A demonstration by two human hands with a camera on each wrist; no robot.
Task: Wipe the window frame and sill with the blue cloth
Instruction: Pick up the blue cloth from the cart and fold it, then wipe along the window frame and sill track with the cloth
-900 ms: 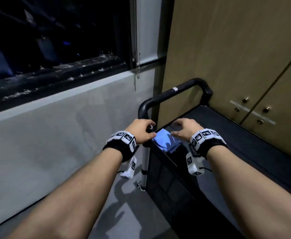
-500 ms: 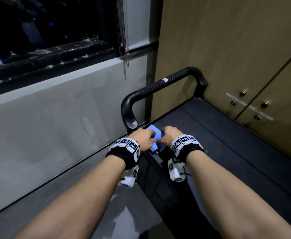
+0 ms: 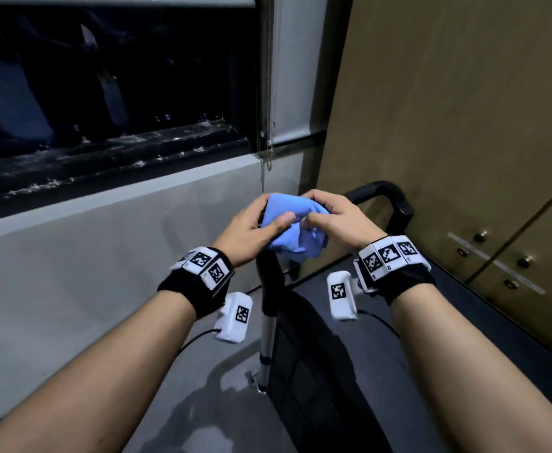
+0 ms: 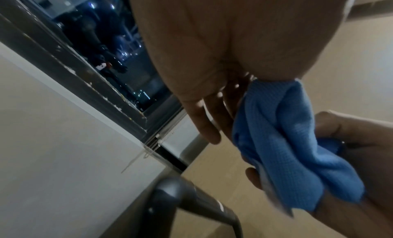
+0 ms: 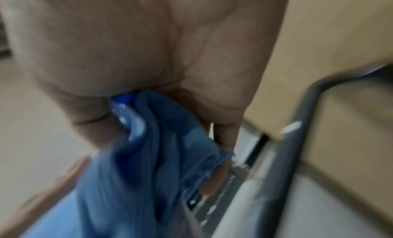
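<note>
sill (image 3: 111, 158): far left, dark, speckled with white bits, running under the black glass. nothing touching it
frame (image 3: 251, 76): dark upright at the window's right edge, blind cord (image 3: 269, 93) hanging just beside it
left hand (image 3: 251, 228): thumb laid across the front of the cloth, fingers curled round its left side and back. from the left wrist view the fingers sit close together behind the fabric
cloth (image 3: 295, 230): bunched up between both hands, held in the air above the cart handle (image 3: 379, 197), well apart from the sill. bottom corner hangs loose below the thumbs
right hand (image 3: 333, 217): fingers curled over the top right of the cloth, thumb pinching a fold near the middle. right wrist view is blurry, but the fabric comes out of the closed grip
cart: black deck under the right forearm
cabinet (image 3: 464, 125): wood doors on the far right
</note>
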